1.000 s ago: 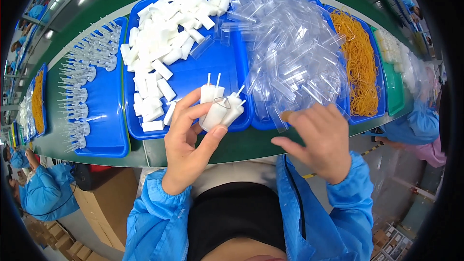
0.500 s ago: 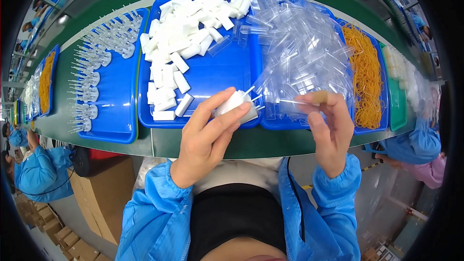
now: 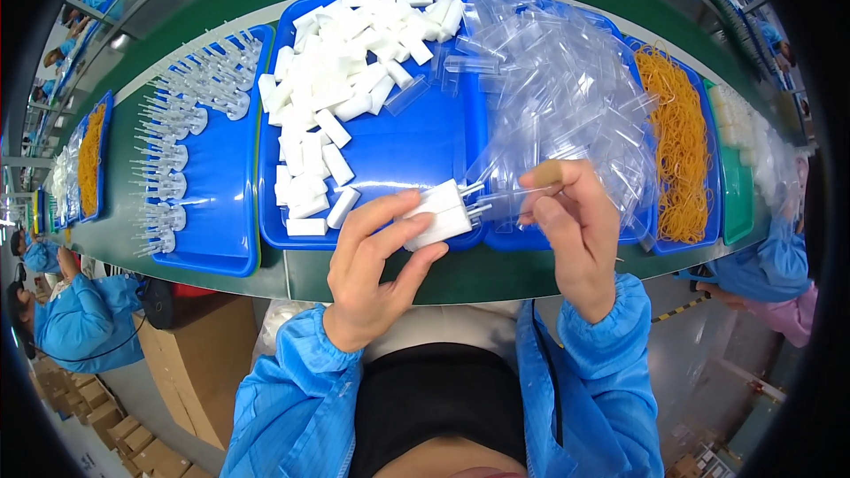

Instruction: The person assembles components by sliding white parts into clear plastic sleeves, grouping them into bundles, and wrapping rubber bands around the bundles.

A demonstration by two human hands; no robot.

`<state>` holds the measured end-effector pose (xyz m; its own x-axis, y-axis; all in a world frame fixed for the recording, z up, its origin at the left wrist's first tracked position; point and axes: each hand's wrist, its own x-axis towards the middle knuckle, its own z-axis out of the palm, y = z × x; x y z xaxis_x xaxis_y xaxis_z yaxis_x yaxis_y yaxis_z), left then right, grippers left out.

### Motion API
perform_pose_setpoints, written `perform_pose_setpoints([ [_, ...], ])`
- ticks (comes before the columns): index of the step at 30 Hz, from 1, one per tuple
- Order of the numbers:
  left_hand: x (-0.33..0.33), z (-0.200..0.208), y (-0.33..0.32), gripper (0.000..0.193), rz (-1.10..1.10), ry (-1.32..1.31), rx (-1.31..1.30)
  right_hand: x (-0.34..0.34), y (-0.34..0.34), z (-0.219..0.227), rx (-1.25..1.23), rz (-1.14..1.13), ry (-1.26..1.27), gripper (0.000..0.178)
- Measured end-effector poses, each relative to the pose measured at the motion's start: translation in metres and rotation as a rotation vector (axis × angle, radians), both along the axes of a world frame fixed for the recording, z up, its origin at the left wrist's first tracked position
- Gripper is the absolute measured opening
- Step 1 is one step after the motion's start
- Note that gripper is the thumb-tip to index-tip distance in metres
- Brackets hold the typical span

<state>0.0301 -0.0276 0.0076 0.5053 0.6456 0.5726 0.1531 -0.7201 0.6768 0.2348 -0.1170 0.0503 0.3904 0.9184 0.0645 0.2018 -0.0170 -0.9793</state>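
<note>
Smooth green worktop (image 3: 310,276) curves across your view, edged with a pale strip on its far side. Midway along it lies the block tray (image 3: 403,150), glossy blue plastic with rounded corners, heaped with matte white blocks (image 3: 332,80), oblong and flat-faced. Left of the block tray, another blue tray (image 3: 211,168) carries pale stemmed pieces (image 3: 159,186) with round bases and thin spikes. Just right of the block tray is a shiny, jumbled pile of clear flat strips (image 3: 567,97); beyond that come stringy orange bands (image 3: 677,142) and a green tray (image 3: 737,204).

Over the block tray's near right corner, your left hand (image 3: 372,252) has its fingers (image 3: 381,212) closed on a bundle (image 3: 443,215) of smooth white blocks, slim white prongs jutting from its right end. Right of that same corner, your right hand (image 3: 575,235) pinches a thin, see-through strip (image 3: 505,204) between thumb and index finger, the strip's near end close to the prongs; whether they touch, you cannot tell.
</note>
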Motion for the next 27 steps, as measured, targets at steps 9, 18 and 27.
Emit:
perform_pose_setpoints([
  [9,0.001,0.001,0.003,0.040,-0.012,0.036,-0.129,-0.014,0.014,-0.010,0.038,0.106,0.099,0.019],
  [18,-0.007,0.010,0.026,0.031,-0.217,0.184,-0.393,-0.017,0.019,-0.015,-0.024,0.076,0.139,0.021],
  [27,-0.007,0.014,0.021,0.025,-0.226,0.088,-0.536,-0.020,0.023,-0.011,0.063,0.102,0.053,0.024],
])
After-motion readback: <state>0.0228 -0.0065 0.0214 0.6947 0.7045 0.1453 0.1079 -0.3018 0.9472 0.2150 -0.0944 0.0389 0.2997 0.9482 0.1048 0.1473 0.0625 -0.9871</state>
